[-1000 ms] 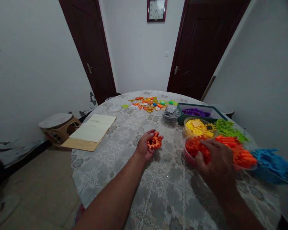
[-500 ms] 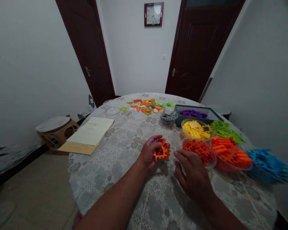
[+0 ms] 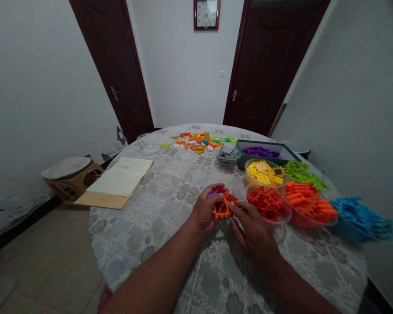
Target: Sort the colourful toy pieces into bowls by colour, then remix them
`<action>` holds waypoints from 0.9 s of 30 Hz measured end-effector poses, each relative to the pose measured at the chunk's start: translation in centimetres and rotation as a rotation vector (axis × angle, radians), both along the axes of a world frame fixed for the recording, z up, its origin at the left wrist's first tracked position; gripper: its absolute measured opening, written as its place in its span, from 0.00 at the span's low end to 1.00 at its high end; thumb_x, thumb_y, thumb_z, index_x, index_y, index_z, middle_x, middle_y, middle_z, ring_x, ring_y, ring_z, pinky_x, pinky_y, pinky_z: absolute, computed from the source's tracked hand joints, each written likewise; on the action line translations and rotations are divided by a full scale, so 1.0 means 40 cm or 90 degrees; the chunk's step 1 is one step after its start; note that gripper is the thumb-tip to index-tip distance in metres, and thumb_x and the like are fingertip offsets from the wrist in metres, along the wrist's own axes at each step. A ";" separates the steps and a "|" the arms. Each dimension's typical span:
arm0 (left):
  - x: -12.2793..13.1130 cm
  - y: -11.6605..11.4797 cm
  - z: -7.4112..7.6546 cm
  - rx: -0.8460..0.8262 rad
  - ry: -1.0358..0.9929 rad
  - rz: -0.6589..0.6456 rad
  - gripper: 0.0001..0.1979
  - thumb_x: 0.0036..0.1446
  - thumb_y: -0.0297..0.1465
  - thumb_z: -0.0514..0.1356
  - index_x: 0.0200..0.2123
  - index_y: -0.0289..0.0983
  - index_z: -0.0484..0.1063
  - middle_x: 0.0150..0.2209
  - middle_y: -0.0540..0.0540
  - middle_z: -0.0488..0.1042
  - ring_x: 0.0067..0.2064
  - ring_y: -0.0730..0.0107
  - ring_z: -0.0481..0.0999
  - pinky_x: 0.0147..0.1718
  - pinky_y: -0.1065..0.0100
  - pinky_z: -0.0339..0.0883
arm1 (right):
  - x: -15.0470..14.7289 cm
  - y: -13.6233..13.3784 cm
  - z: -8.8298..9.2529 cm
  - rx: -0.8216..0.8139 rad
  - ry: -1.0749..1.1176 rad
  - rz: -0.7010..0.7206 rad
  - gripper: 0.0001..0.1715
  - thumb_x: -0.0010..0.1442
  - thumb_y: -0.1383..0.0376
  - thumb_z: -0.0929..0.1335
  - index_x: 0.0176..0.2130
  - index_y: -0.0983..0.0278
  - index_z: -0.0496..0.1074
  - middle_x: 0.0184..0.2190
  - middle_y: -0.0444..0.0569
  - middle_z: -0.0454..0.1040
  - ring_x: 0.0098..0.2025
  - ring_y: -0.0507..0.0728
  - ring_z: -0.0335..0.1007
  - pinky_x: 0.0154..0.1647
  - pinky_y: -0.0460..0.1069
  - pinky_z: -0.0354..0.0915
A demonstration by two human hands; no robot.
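below the frame's centre, the left hand grips the orange lattice, so the right hand, whose hold i cannot tell, should press squarely.

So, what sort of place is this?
Probably a room in a home, though I can't be certain: the patterned tablecloth, the wall clock and the dark panelled doors suggest it.

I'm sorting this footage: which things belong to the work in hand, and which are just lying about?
Work in hand:
- orange build, in the left hand, right hand at its edge
- likely the red pieces beside that hand

Apparently uninvolved:
- white paper
- wall clock
- round-topped stand
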State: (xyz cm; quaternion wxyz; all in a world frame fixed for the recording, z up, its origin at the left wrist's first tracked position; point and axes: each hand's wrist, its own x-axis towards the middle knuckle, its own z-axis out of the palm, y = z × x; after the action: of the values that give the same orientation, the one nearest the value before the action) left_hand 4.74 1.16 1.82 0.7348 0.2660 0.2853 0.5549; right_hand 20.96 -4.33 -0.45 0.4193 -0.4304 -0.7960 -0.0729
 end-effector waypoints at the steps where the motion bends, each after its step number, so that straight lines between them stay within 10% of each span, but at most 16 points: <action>1: 0.000 0.001 -0.001 0.002 -0.003 -0.002 0.21 0.50 0.27 0.71 0.49 0.36 0.76 0.44 0.41 0.81 0.42 0.59 0.84 0.38 0.64 0.77 | -0.001 -0.002 0.003 0.001 0.001 0.002 0.22 0.72 0.67 0.67 0.63 0.61 0.71 0.54 0.58 0.74 0.54 0.63 0.77 0.53 0.58 0.78; 17: -0.008 0.008 0.005 -0.053 -0.001 -0.022 0.20 0.51 0.26 0.70 0.48 0.36 0.75 0.45 0.40 0.80 0.48 0.50 0.85 0.33 0.60 0.84 | 0.177 0.044 0.072 0.128 -0.032 -0.291 0.19 0.69 0.66 0.68 0.58 0.66 0.73 0.49 0.60 0.79 0.52 0.67 0.74 0.58 0.65 0.69; 27: -0.013 0.009 0.004 -0.040 0.005 -0.032 0.19 0.52 0.25 0.70 0.49 0.35 0.75 0.45 0.39 0.80 0.47 0.49 0.85 0.33 0.59 0.83 | 0.180 0.054 0.055 0.071 -0.016 -0.296 0.19 0.68 0.65 0.65 0.57 0.64 0.74 0.50 0.57 0.80 0.51 0.66 0.74 0.58 0.64 0.66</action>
State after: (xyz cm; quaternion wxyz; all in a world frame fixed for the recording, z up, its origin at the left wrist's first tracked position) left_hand 4.21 1.51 2.00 0.7553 0.2520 0.2988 0.5261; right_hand 28.17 -2.15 1.75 0.4043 -0.5772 -0.6756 -0.2166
